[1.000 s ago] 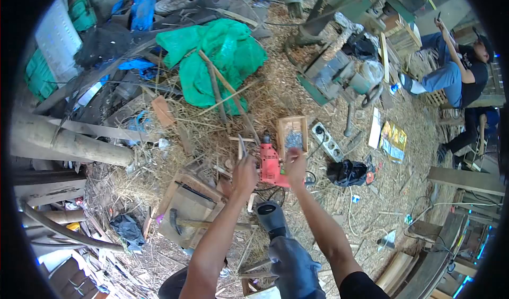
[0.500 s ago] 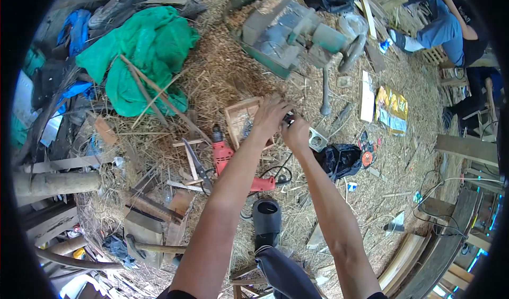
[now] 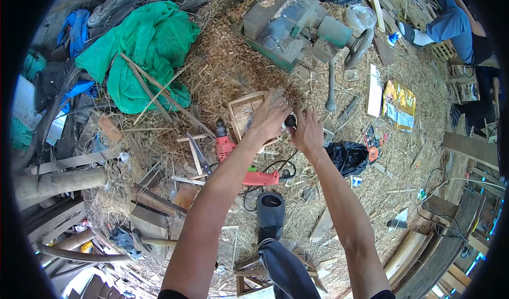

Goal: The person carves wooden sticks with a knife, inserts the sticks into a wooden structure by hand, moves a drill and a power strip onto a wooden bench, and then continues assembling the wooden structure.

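Note:
A small black round-ended object [image 3: 290, 121] sits between my two hands; its kind is unclear. My left hand [image 3: 269, 117] pinches it near the thumb and index finger, with the other fingers reaching over a shallow wooden box [image 3: 239, 108]. Small clear or metallic bits lie in this box, partly hidden by the hand. Beside the black object, my right hand [image 3: 308, 133] has its fingers loosened and pointing forward, the thumb side close to it. A red power drill [image 3: 225, 146] lies left of my left forearm, which covers part of its body.
Scissors-like dark blades [image 3: 199, 156] lie left of the drill. Ahead stands a green-grey machine vise [image 3: 297, 34]. A black plastic bag [image 3: 347, 158] and gold packet [image 3: 398, 105] are at right. Green netting [image 3: 151, 60] heaps at left. Another person [image 3: 450, 23] sits far right.
My right hand's fingers have gone from curled around the black object to loosened and extended. The left hand keeps near the box. The whole view has shifted slightly.

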